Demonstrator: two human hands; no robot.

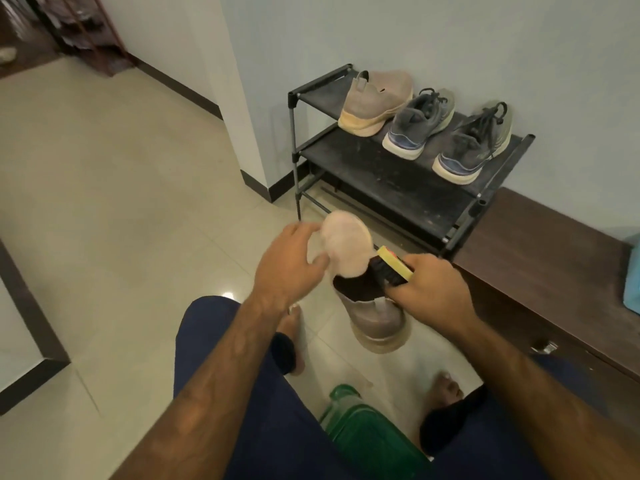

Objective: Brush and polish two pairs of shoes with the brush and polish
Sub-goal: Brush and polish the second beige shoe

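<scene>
Steadying the shoe point(377, 320) heel-down, your left hand point(291, 261) pinches its pale upper end | your right hand point(433, 292) grips the brush point(398, 268), bristles angled at the shoe's collar.

Bare forearms point(221, 368), navy-blue legwear point(207, 341), black-strapped sandals point(282, 353) on both feet.

Head view, steeply downward, close.

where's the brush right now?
Head view, centre-right: the right hand grips the brush at the collar of the beige shoe the left hand holds, below the shoe rack.
</scene>
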